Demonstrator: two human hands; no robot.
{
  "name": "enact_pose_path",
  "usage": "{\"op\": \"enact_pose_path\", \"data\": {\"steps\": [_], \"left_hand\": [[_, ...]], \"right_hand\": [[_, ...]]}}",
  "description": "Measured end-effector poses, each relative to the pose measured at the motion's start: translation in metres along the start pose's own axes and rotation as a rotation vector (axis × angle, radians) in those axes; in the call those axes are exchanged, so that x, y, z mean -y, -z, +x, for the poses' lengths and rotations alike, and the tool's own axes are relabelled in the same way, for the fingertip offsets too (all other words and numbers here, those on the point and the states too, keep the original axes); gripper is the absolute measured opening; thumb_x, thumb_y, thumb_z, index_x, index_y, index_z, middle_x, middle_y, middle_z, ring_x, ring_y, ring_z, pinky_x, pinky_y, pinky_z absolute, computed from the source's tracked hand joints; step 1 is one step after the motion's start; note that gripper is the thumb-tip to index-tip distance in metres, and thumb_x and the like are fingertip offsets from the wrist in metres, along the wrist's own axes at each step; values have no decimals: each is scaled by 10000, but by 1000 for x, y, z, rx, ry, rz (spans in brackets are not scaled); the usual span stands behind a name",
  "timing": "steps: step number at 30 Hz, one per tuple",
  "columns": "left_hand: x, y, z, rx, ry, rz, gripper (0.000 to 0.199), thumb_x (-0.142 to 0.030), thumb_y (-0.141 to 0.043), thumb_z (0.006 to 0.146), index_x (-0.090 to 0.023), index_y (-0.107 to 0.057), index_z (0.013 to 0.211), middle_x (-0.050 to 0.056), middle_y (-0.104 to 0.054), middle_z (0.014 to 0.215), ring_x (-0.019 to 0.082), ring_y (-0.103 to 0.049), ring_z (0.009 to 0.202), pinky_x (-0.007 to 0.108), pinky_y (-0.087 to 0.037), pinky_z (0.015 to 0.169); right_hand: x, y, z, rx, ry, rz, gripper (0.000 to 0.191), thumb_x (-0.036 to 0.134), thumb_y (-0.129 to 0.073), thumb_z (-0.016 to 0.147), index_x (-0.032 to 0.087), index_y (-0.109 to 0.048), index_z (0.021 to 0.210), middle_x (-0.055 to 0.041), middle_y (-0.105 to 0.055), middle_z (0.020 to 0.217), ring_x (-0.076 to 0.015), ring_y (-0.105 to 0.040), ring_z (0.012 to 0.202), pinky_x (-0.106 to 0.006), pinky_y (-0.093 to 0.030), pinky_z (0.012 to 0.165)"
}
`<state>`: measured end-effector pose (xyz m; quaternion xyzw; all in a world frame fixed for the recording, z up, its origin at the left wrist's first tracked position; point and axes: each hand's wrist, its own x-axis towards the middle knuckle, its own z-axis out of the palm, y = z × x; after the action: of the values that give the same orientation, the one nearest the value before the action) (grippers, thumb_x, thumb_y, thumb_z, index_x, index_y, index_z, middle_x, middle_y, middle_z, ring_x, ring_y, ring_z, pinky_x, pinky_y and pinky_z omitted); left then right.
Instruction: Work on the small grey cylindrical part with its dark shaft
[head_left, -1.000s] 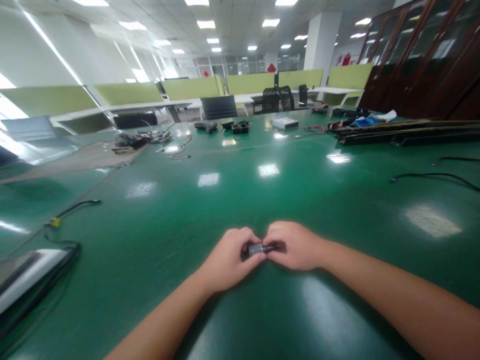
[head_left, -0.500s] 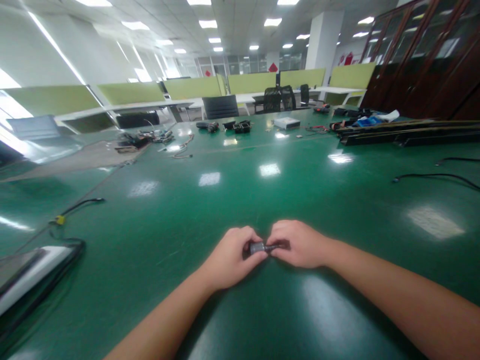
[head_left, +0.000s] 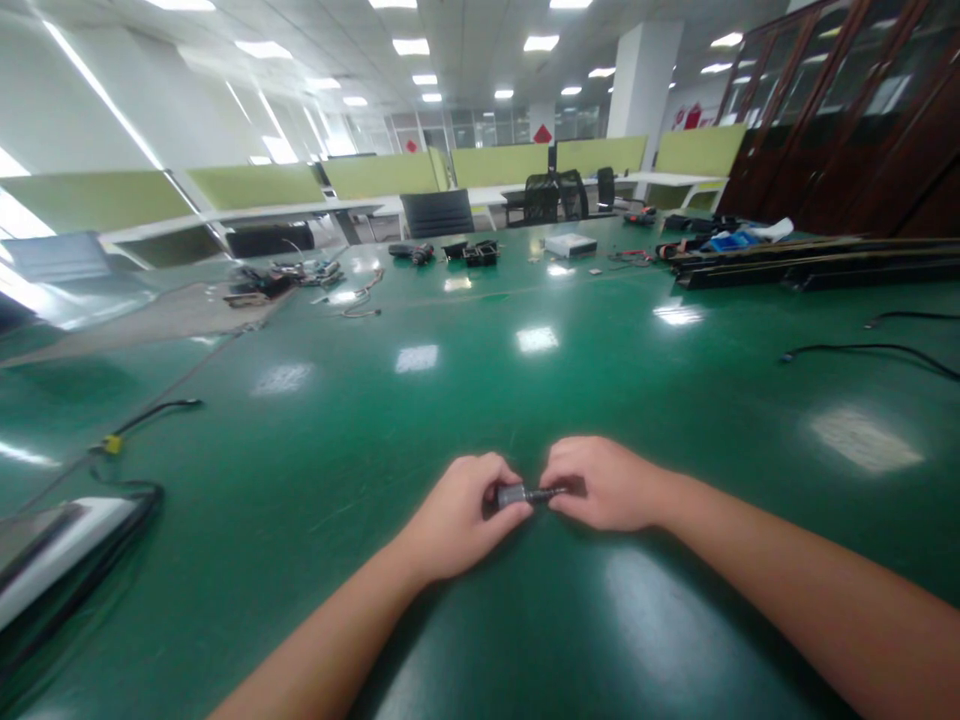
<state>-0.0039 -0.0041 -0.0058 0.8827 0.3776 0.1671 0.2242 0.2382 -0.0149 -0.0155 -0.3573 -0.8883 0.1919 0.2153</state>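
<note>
Shifting slightly outward since the earlier frame, the right hand is now leaving a wider gap from the left hand, which is staying almost in place, and more of the thin dark rod is showing. Both hands are holding something: the left is pinching the small grey cylinder between thumb and fingers, while the right is closing its fingertips around the rod's far end. This small piece is lying roughly level between the 2 hands, low over the green bench; whether it is touching the surface is staying unclear. For good handling, the left pinch should probably be staying firm and still, with the right fingertips working lightly along the same line, since any sideways push could be tilting the rod or slipping the grip.
</note>
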Motion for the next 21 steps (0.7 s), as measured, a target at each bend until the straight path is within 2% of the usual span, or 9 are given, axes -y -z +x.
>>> {"op": "enact_pose_path", "data": {"steps": [8,12,15,21], "left_hand": [[-1,0,1,-1,1,-9,179,-365,-665,885,-195,-655,939,22,-645,838,188,-569,770,303,-432,716],[-3,0,1,2,9,-10,192,-377,-661,891,-194,-655,949,28,-651,859,189,-572,781,307,-437,732],[-4,0,-1,11,13,2,203,-390,-647,902,-193,-649,948,31,-646,859,193,-566,786,315,-436,739],[-4,2,-2,14,13,10,209,-394,-639,907,-193,-649,963,35,-647,868,197,-567,796,322,-436,743]], "right_hand": [[-6,10,-5,29,-30,-9,86,182,-691,806,181,-738,878,-24,-675,826,-149,-594,774,-265,-427,701],[-15,23,-11,84,-94,29,111,148,-698,772,184,-753,861,-13,-685,801,-134,-597,723,-248,-434,664],[-21,30,-15,80,-150,28,126,133,-695,758,175,-761,857,-17,-689,786,-130,-595,688,-242,-437,633],[-23,29,-15,64,-168,55,120,149,-704,757,173,-769,856,-15,-687,765,-128,-598,669,-240,-442,617]]}}
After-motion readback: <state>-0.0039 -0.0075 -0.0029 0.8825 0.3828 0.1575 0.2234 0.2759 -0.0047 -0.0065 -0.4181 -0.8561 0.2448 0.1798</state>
